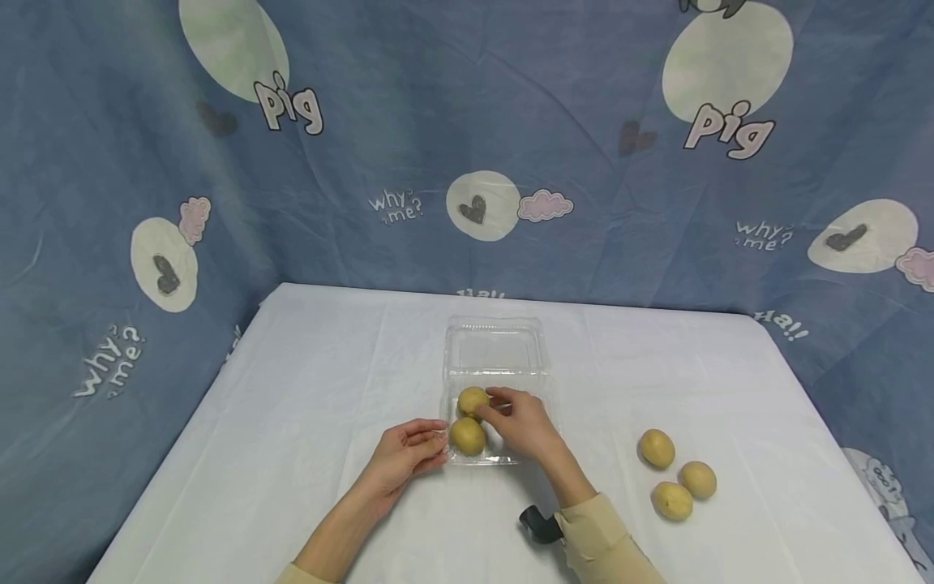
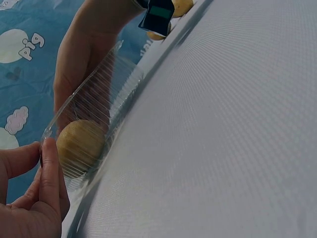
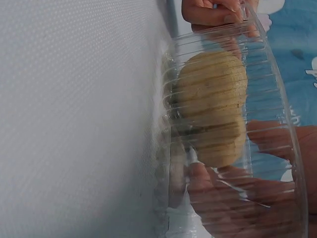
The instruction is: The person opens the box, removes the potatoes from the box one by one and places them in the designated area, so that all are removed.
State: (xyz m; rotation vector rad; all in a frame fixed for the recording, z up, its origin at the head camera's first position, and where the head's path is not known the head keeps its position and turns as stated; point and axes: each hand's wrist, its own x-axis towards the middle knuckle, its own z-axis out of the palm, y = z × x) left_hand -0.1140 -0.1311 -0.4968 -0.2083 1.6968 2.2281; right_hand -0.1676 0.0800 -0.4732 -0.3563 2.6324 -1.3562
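Observation:
A clear plastic clamshell container [image 1: 503, 461] lies with its lid [image 1: 496, 345] folded back, away from me. Two potatoes sit along the left side of its base, a near potato [image 1: 467, 436] and a far potato [image 1: 473, 401]. My left hand [image 1: 410, 454] pinches the container's left rim between thumb and fingers, as the left wrist view shows closely. Reaching in from the right, my right hand [image 1: 521, 420] holds the far potato at its right side with thumb and fingertips. Through the ribbed wall, the right wrist view shows those fingers [image 3: 203, 191] beside the potatoes.
Three more potatoes lie to the right on the white tablecloth [image 1: 350, 365]: one farther back [image 1: 657, 448], one at right [image 1: 697, 479] and one nearest me [image 1: 672, 500]. A blue patterned curtain [image 1: 409, 97] hangs behind the table. A black device [image 1: 540, 525] sits at my right wrist.

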